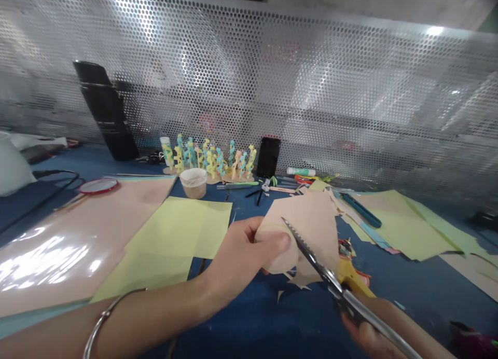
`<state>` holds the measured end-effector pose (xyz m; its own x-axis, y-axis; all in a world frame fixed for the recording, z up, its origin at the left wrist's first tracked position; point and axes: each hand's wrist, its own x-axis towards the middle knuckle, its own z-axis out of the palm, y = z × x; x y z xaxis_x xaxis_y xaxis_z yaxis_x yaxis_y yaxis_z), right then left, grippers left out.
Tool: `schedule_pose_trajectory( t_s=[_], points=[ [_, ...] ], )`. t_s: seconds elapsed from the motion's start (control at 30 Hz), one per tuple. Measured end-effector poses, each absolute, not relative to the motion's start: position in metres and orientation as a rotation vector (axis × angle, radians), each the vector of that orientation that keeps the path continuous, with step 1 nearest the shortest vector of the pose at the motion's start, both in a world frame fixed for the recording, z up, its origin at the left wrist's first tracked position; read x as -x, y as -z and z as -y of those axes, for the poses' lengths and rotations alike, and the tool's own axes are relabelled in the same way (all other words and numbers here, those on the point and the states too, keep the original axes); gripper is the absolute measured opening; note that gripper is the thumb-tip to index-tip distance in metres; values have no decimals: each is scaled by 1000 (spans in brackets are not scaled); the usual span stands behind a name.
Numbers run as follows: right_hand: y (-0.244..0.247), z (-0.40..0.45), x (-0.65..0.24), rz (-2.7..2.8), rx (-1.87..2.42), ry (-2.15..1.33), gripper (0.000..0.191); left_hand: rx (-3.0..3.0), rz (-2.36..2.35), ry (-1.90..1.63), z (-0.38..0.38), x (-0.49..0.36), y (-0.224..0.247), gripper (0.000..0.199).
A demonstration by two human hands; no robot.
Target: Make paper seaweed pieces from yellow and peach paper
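Pinching a round bit of pale paper (283, 261), my left hand (243, 250) has its thumb flat on top and the other fingers tucked under. I think that keeps the floppy paper flat and leaves its edge free for the blade. My right hand (390, 312) is curled around the handles of the metal scissors (329, 278), and their tip points up and away from me, right by the paper. They look slanted so that they can follow the round side. I cannot tell how far apart the blades are. A big pink sheet (317, 226) is just behind the round bit, but I cannot tell if the two are joined. Little scraps (280, 295) lie near my fingers.

Under it all is a dark blue table (241, 320). Yellow paper (175, 232) and a big shiny pink sheet (78, 237) lie flat on my left, maybe to be easy to reach. More yellow-green paper (392, 224) lies on my right, beside a teal tool (362, 211). Farther back are a small cup (194, 185), curly paper sticks (212, 163) standing in a bunch, and a black phone (268, 156) standing up. A tall black bottle (107, 112) leans on my left. Behind them is a shiny metal screen (233, 73) full of tiny holes, with a gray wall (350, 3) above.
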<state>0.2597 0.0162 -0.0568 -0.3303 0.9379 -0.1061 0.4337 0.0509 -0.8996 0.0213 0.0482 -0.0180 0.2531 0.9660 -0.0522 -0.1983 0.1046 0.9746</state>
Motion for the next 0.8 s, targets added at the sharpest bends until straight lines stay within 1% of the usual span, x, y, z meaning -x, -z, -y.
schedule_pose_trajectory(
  t_s=[0.23,0.53,0.8],
  points=[
    [57,-13,-255,1651,1440,-1376,43,-1165,-976,-1103,-48,-22,16,18],
    [45,0,-266,1666,1405,-1256,33,-1172,-1009,-1116,-48,-21,16,21],
    [58,-5,-260,1644,1417,-1228,37,-1184,-1005,-1126,-49,-20,17,20]
  ],
)
